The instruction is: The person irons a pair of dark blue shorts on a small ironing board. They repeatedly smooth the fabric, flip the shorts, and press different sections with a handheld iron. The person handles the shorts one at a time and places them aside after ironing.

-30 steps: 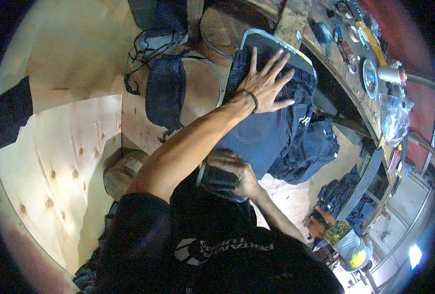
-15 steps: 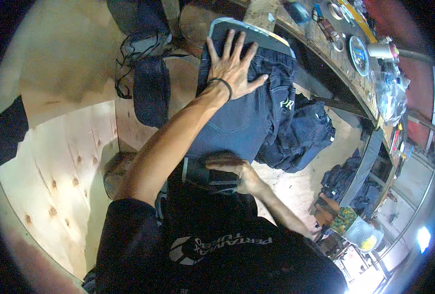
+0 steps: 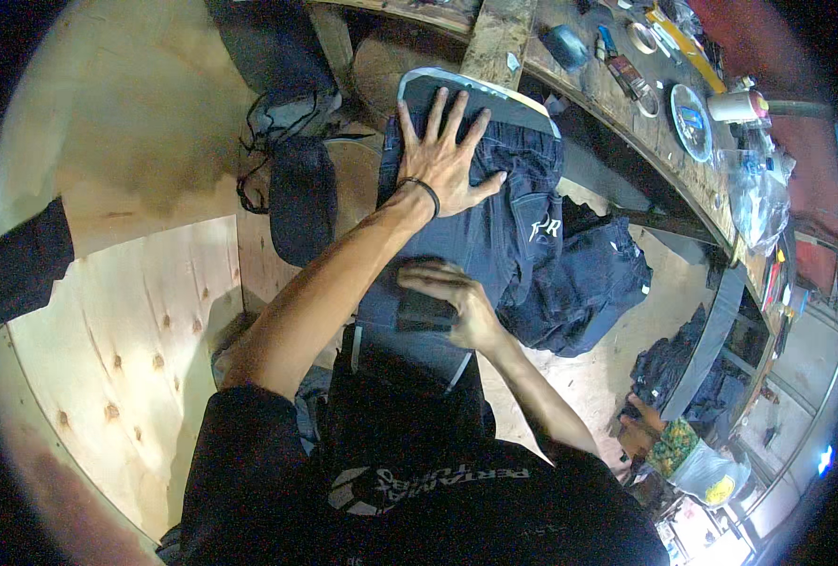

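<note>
A dark blue denim garment (image 3: 409,283) is pulled over a flat board (image 3: 522,111), whose rounded far end sticks out with a pale edge. My left hand (image 3: 442,160), a black band on its wrist, lies flat with fingers spread on the garment's far part, fingertips on the board's end. White lettering marks the cloth to its right. Nearer to me, my right hand (image 3: 471,307) is over the garment, blurred by motion. Between its fingers and thumb shows a dark, block-like thing (image 3: 425,311), too smeared to name.
More dark garments (image 3: 593,283) lie in a heap right of the board. A workbench (image 3: 617,127) at the far right bears tape rolls, a round dish (image 3: 690,121) and tools. Dark cloth (image 3: 301,198) hangs at left. Another person (image 3: 697,462) is at the lower right, beside more dark cloth.
My right hand has moved slightly away from my body over the garment. My left hand stays spread on the cloth. The whole view has shifted a little.
</note>
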`<state>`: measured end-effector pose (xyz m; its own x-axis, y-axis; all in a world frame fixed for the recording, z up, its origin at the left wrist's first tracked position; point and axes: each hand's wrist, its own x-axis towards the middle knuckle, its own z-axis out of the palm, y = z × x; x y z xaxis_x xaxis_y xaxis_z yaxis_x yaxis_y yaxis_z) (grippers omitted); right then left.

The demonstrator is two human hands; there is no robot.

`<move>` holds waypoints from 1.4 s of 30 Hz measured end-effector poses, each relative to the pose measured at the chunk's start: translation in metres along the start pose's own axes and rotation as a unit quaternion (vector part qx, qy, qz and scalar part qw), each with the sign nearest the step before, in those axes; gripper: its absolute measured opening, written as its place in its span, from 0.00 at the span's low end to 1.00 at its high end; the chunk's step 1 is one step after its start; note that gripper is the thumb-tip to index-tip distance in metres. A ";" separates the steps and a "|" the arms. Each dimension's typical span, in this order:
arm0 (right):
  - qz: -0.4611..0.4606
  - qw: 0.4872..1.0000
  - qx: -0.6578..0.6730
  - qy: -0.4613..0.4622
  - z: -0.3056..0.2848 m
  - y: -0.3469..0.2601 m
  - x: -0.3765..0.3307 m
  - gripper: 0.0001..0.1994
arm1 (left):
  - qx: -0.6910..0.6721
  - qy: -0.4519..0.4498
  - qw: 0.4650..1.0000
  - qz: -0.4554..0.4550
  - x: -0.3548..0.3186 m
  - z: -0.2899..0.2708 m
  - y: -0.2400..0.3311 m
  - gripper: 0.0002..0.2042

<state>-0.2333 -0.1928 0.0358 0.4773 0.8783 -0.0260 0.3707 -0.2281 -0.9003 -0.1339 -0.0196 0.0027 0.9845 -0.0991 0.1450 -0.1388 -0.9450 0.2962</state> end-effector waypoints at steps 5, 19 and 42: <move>0.097 0.981 -0.022 0.167 0.025 0.002 -0.013 0.34 | -0.007 0.068 0.998 0.003 -0.001 0.011 -0.001 0.49; 0.239 0.746 -0.232 0.577 0.023 0.079 -0.021 0.42 | -0.373 0.041 0.886 -0.272 -0.197 -0.018 -0.019 0.36; 0.220 0.855 -0.284 0.375 0.164 -0.099 -0.102 0.48 | -0.112 -0.279 0.945 0.126 -0.276 -0.121 0.024 0.42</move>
<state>-0.4497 -0.1912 0.0565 0.9674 0.1880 0.1699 0.2498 -0.8205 -0.5142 -0.4218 0.0231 0.0834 0.8119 -0.5203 -0.2649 -0.3336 -0.7858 0.5209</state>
